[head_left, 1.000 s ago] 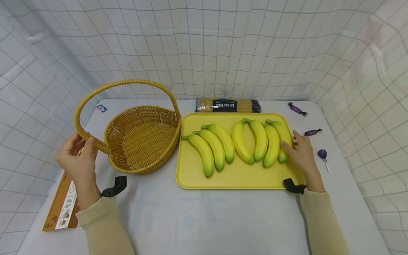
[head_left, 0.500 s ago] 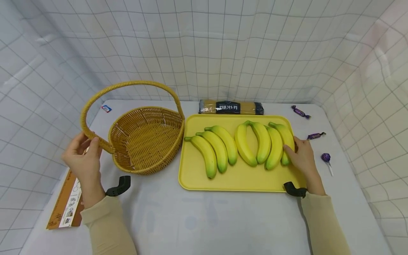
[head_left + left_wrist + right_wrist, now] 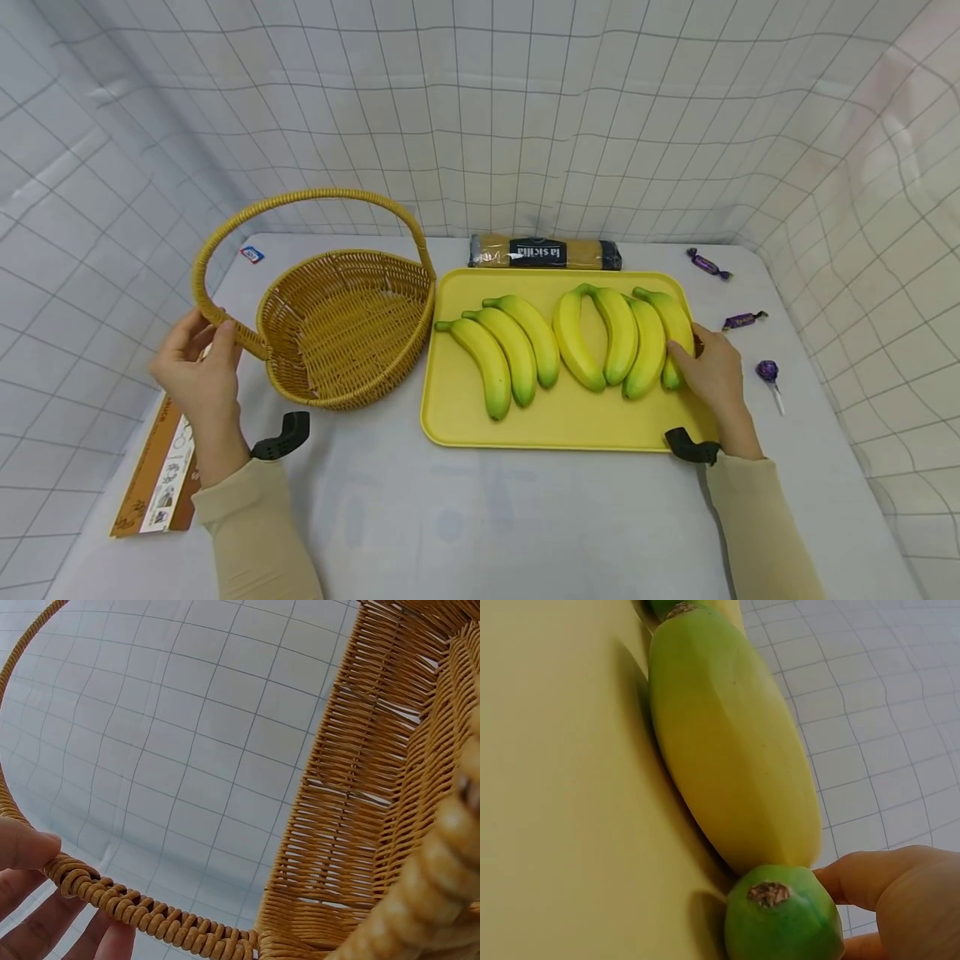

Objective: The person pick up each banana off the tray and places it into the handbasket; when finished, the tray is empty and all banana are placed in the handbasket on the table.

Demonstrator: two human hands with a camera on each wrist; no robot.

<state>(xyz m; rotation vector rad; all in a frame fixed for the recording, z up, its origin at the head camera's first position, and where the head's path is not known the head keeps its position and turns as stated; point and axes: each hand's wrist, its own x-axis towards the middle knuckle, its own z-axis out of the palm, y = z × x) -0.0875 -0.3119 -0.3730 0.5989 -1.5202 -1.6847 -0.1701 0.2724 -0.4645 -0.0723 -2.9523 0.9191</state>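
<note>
- Right hand (image 3: 714,373) has closed in since a second ago — in the head view its thumb and fingers now pinch the rightmost banana (image 3: 666,318), which lies at the right end of the yellow tray (image 3: 540,428).
- Same view, left hand (image 3: 201,367) hasn't let go: it's gripping the handle (image 3: 322,193) of the wicker basket (image 3: 352,337), which stands just left of the tray.
- Head view again: six other bananas (image 3: 487,367) share the tray, a "la sicilia" pasta packet (image 3: 495,251) sits right behind it, and two purple wrapped candies (image 3: 707,264) plus a purple lollipop (image 3: 767,371) are off to the right.
- Left wrist: thumb on one side of the handle, fingers on the other, low down near the basket's woven wall.
- Right wrist: green banana tip up close, hand at its right side — only part of the hand shows, so can't tell the full grip from this angle.
</note>
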